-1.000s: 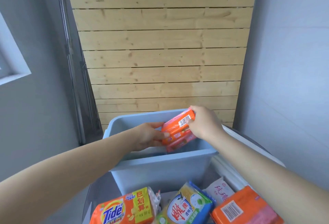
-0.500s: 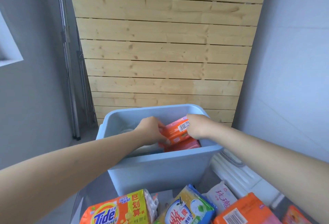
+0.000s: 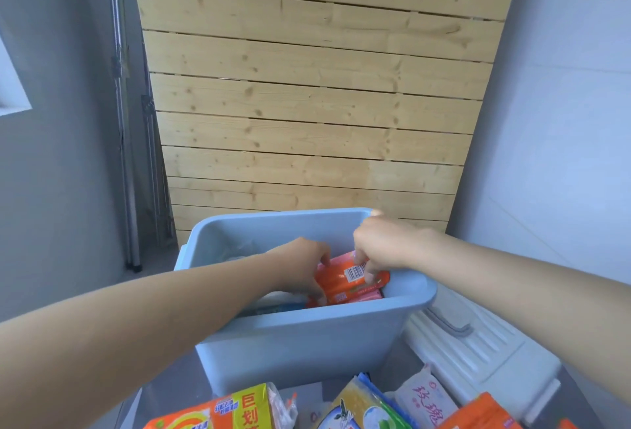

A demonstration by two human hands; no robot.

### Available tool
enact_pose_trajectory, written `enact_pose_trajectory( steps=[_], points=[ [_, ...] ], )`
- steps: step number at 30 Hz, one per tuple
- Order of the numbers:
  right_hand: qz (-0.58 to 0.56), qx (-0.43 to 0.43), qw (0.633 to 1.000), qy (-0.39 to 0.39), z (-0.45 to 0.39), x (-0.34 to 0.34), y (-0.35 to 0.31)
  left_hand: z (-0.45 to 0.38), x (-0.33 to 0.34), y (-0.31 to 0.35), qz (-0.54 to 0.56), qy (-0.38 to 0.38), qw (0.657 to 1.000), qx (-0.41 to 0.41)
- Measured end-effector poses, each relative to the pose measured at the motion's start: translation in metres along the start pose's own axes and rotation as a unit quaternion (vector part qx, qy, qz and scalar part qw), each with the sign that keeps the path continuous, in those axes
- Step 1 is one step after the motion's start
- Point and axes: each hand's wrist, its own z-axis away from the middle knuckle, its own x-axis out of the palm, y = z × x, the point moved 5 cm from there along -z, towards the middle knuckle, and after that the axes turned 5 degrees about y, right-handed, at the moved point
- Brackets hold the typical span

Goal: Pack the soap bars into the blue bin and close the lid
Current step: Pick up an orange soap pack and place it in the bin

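Two hands of ours are down inside the blue bin (image 3: 300,343), both closed on the same orange soap pack (image 3: 345,281). Our left hand (image 3: 300,266) grips its left end with fingers curled around the edge; our right hand (image 3: 379,251) pinches the top by the barcode label, its thumb raised near the bin's far rim. The pack sits tilted in the right part of the bin, just behind the near wall, with another pinkish-orange pack showing under it. Just right of the bin lies the white lid (image 3: 478,350), ribbed, with a grey handle, so the bin is still uncovered. Along the bottom edge, nearer us, more soap waits outside: a yellow-and-orange pack (image 3: 218,411), a yellow-green pack (image 3: 365,408), a white pack (image 3: 426,398) with pink characters, and an orange pack (image 3: 481,411). Behind everything stands a pale wooden slat wall (image 3: 307,104).
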Motion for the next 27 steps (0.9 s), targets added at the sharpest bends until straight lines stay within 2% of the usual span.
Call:
enact_pose_trajectory(
  steps=[3, 11, 13, 16, 19, 24, 27],
  points=[
    [-0.023, -0.002, 1.000, -0.006, -0.003, 0.010, 0.005, -0.002, 0.003, -0.002, 0.015, 0.021, 0.999, 0.020],
    [0.040, -0.009, 0.998, -0.037, -0.018, 0.025, -0.005, -0.008, 0.007, 0.002, -0.050, -0.019, 0.998, 0.025],
    [0.051, -0.002, 0.998, -0.030, -0.017, 0.025, -0.004, -0.008, 0.008, 0.002, -0.054, -0.022, 0.998, 0.019],
    [0.130, -0.015, 0.991, 0.024, -0.013, 0.023, -0.009, -0.006, 0.010, 0.002, -0.061, -0.018, 0.998, 0.005],
    [0.182, -0.005, 0.982, 0.042, -0.015, 0.025, -0.008, -0.004, 0.010, 0.001, -0.064, -0.001, 0.998, -0.023],
    [0.163, 0.024, 0.986, 0.037, -0.014, 0.024, -0.004, 0.000, 0.008, 0.001, -0.053, -0.012, 0.998, -0.029],
    [0.106, 0.052, 0.992, 0.037, -0.014, 0.022, -0.001, 0.004, 0.003, -0.001, 0.017, -0.021, 0.999, -0.035]
  ],
)
